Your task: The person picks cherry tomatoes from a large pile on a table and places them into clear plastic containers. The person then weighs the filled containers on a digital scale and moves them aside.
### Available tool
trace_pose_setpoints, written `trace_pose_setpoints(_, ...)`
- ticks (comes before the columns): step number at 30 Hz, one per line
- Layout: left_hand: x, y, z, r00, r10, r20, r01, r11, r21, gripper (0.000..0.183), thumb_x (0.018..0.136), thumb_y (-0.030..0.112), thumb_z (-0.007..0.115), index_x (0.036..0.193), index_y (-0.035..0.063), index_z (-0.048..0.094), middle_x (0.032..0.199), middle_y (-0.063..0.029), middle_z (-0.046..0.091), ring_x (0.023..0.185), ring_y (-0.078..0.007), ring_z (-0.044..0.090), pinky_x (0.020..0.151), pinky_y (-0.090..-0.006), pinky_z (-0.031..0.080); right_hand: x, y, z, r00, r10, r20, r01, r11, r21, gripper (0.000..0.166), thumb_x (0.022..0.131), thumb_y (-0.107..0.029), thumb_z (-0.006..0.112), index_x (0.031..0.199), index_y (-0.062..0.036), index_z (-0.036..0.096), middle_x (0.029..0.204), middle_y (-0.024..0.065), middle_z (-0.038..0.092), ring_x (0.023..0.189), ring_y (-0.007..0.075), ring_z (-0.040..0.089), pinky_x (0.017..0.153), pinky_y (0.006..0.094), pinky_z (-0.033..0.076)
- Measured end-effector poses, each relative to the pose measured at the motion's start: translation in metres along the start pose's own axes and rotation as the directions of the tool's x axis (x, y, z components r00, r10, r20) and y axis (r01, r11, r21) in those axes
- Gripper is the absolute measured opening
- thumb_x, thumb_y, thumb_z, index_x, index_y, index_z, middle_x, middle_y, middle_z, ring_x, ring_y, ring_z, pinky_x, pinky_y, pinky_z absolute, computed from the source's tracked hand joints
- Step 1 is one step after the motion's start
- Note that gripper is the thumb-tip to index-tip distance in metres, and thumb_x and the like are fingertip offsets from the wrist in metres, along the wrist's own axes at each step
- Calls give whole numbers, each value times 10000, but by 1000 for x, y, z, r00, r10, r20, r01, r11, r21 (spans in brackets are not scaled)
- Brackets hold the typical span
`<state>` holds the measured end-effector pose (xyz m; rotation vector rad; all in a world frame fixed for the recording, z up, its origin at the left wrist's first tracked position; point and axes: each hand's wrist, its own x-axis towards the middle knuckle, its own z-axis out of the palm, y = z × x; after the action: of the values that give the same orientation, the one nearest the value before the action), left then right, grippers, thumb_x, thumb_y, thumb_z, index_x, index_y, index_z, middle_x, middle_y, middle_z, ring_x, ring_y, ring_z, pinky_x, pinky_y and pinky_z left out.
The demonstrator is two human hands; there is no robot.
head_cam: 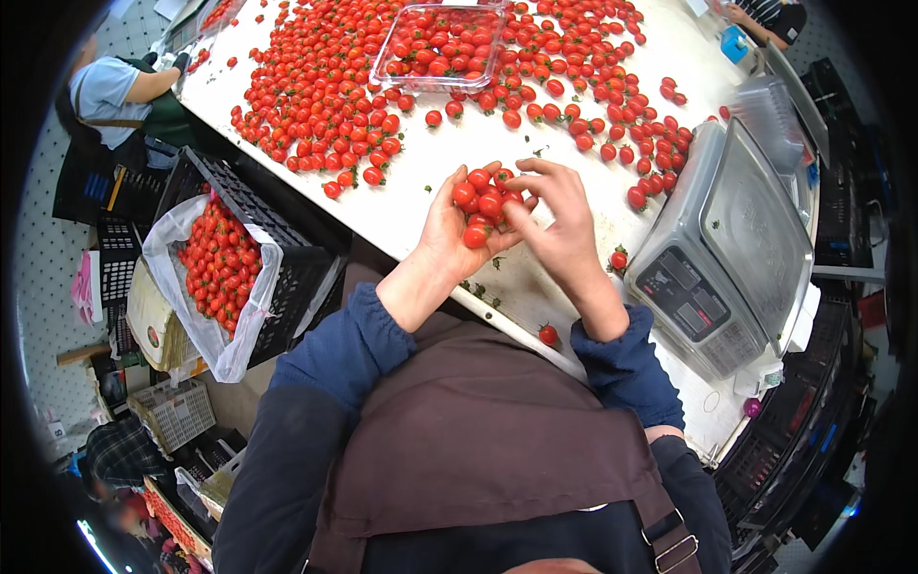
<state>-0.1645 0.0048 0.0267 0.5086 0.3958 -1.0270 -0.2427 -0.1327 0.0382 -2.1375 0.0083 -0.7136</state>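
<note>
My left hand [443, 237] is palm up above the white table [423, 204], cupping several red cherry tomatoes [489, 205]. From the right, my right hand [559, 215] reaches to that handful, with its thumb and fingers around a tomato at the right edge of the pile. Part of this tomato is hidden by the fingers. Beyond my hands, a clear plastic clamshell box [439, 80] filled with cherry tomatoes stands among many loose ones [323, 107]. Small green stem caps [495, 264] lie on the tabletop below my hands.
A digital scale [753, 208] with a metal pan stands at the right, near stacked clear containers [771, 115]. One loose tomato [548, 334] lies by the table's near edge. At left, a black crate [294, 287] holds a white bag [161, 244] of tomatoes. Another person [107, 93] works at upper left.
</note>
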Motion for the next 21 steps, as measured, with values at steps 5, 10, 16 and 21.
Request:
trace_pose_setpoints(5, -1, -2, 4, 999, 51, -5, -51, 999, -2, 495, 1041, 495, 320, 1286, 139, 561, 1245, -50, 591, 1131, -249, 576, 978, -478, 481, -14, 3, 17, 1000, 17, 5, -16, 1000, -25, 389, 715, -66, 766, 1084, -40, 644, 1190, 160, 601, 1089, 360, 562, 950, 427, 456)
trace_pose_setpoints(10, 0, -3, 4, 999, 47, -3, -47, 999, 13, 498, 1042, 491, 317, 1277, 128, 563, 1215, -51, 600, 1113, -242, 579, 965, -471, 489, -17, 3, 21, 997, 74, 17, -74, 997, -18, 344, 735, -50, 752, 1061, -42, 643, 1168, 162, 586, 1079, 358, 554, 929, 426, 458)
trace_pose_setpoints(16, 4, -10, -2, 997, -12, -73, 15, 999, 44, 466, 1041, 492, 318, 1303, 169, 527, 1264, -84, 588, 1129, -289, 596, 894, -463, 532, -18, 0, 22, 919, 395, 18, -391, 901, 191, 196, 866, -93, 683, 1052, -36, 656, 1101, 113, 604, 975, 252, 585, 872, 395, 462)
trace_pose_setpoints(21, 8, -6, -15, 996, -89, 33, 88, 996, 19, 446, 1013, 524, 383, 1270, 193, 538, 1183, -87, 606, 975, -284, 629, 626, -321, 537, -18, 28, 9, 699, 667, 258, -545, 264, 796, 280, 978, -263, 561, 1084, -27, 666, 1053, 61, 659, 874, 145, 597, 739, 290, 434)
